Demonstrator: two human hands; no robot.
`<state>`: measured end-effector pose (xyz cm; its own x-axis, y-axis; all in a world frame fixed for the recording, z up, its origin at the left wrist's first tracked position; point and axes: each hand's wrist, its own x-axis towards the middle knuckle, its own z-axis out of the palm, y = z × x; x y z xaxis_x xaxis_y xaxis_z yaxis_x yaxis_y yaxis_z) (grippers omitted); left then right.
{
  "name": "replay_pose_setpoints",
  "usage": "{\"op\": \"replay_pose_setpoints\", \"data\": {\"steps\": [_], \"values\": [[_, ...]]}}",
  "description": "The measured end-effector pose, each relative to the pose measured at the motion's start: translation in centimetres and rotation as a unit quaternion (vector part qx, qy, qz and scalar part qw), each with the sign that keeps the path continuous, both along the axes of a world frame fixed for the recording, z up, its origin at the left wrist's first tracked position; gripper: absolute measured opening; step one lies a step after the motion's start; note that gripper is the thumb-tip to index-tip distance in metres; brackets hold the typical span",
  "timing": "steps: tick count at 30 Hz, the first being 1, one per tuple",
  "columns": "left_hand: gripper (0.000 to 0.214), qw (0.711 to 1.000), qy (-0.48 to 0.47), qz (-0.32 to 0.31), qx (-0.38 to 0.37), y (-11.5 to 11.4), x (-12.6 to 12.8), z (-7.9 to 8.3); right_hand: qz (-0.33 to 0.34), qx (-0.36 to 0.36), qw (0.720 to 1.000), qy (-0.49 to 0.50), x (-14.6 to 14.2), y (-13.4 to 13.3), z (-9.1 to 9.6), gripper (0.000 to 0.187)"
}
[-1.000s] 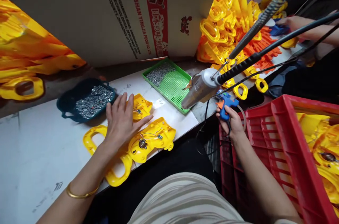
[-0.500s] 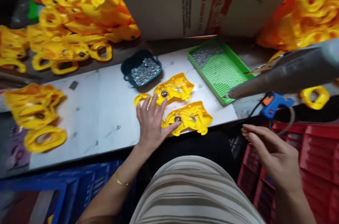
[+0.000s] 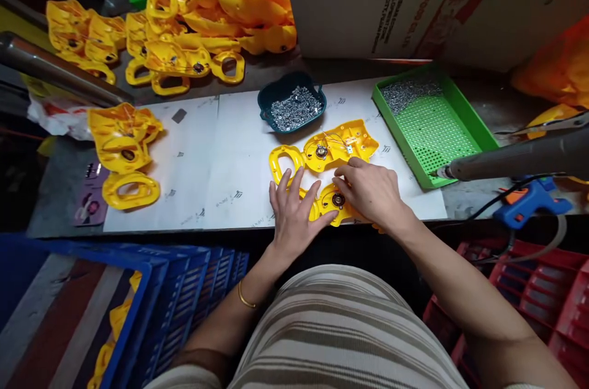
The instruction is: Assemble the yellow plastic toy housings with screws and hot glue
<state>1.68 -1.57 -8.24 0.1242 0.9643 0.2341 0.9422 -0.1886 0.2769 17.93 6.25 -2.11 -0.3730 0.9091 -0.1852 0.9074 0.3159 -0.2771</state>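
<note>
My left hand [image 3: 294, 214] rests with spread fingers across the handle end of the nearer yellow plastic shell half [image 3: 326, 197], at the front edge of the white board. Over that shell's other end, my right hand [image 3: 375, 189] bends its fingers down, closed together; whatever they hold, if anything, is hidden. A round metal-rimmed part shows in the nearer shell between my hands. Just beyond lies the farther yellow shell half [image 3: 356, 134], open side up, with a loop handle, a similar round part, thin wires and a small board inside.
Behind the shells stands a dark green bowl [image 3: 298, 79] of small screws. A green tray [image 3: 405, 150] holds more screws; a grey cylindrical tool [image 3: 519, 156] points into it. Right lies a blue glue gun [image 3: 529, 202]. Yellow shells [image 3: 124, 137] are stacked left; a cardboard box [image 3: 340, 8] stands behind.
My right hand has moved from beside the board at the right onto the nearer shell. My left hand stays at the handle end. The view has shifted left.
</note>
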Motion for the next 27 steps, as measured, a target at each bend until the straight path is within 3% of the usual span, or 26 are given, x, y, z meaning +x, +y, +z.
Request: {"op": "replay_pose_setpoints", "data": {"steps": [4,7,10,14,21,27], "values": [[0.052,1.0,-0.002,-0.009,-0.002,0.0,-0.1,-0.1,-0.067,0.0,0.983,0.172,2.7,-0.2,-0.3,0.019],[0.049,1.0,-0.008,-0.023,0.01,0.2,-0.3,-0.3,-0.173,-0.021,0.924,0.341,6.4,-1.4,-1.4,0.018],[0.047,0.999,-0.024,-0.036,0.028,0.7,-0.2,-0.3,-0.278,-0.052,0.857,0.431,9.0,-2.9,-2.9,0.023],[0.031,0.994,-0.068,-0.062,0.06,2.1,1.7,0.8,-0.324,-0.056,0.806,0.492,9.5,-4.0,-4.3,0.022],[0.018,0.984,-0.123,-0.125,0.021,4.6,7.2,2.7,-0.299,-0.036,0.801,0.517,9.2,-4.0,-4.4,0.02],[0.015,0.978,-0.16,-0.12,-0.056,4.7,8.7,2.7,-0.28,-0.032,0.808,0.517,9.1,-4.2,-4.4,0.018]]}}
